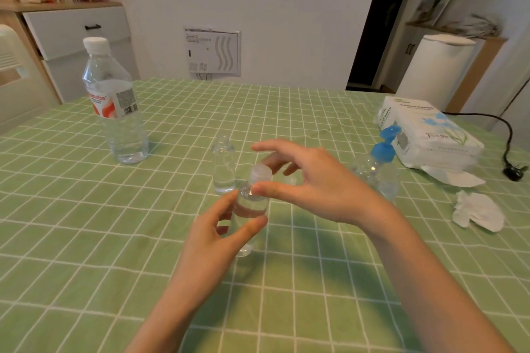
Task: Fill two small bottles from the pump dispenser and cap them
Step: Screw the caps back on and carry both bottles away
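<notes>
My left hand grips a small clear bottle by its body, tilted above the green checked tablecloth. A translucent white cap sits on its neck, and my right hand pinches around that cap with thumb and fingers. A second small clear bottle stands upright and uncapped just behind, with a little liquid at its bottom. The clear pump dispenser with a blue head stands to the right, behind my right wrist. A loose clear cap seems to lie behind my right fingers, mostly hidden.
A large capped water bottle stands at the back left. A tissue pack lies at the right with a crumpled tissue in front of it. A black power cord runs at the far right edge.
</notes>
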A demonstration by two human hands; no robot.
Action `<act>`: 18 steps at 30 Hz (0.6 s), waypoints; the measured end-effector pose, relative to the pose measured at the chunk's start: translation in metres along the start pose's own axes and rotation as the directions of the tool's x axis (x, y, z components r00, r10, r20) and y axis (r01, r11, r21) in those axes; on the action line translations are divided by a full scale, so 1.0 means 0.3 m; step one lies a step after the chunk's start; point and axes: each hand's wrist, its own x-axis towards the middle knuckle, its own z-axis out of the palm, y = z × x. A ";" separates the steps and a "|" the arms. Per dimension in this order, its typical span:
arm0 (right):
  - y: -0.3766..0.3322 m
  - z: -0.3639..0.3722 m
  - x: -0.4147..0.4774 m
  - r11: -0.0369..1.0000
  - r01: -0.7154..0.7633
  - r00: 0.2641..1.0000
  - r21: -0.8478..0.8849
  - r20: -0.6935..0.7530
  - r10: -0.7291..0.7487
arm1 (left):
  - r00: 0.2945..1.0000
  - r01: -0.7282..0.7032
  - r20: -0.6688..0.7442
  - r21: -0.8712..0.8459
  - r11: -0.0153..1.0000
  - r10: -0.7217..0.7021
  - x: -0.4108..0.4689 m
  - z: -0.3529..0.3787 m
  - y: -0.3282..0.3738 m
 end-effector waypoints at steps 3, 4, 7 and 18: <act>0.000 -0.005 -0.003 0.996 0.077 0.997 0.053 0.006 -0.078 | 1.000 -0.007 -0.003 0.004 1.000 0.007 0.000 -0.002 0.003; -0.002 -0.002 0.000 0.995 0.080 0.997 0.060 -0.014 -0.079 | 1.000 -0.008 -0.003 0.006 1.000 0.008 0.001 -0.001 0.005; -0.014 0.011 0.010 0.999 0.040 0.994 0.012 -0.101 -0.038 | 1.000 -0.012 0.004 0.025 1.000 0.012 0.003 0.002 0.006; -0.007 0.000 -0.007 0.999 0.031 0.995 0.042 -0.097 -0.027 | 1.000 -0.008 0.007 -0.005 1.000 0.008 0.001 0.005 0.007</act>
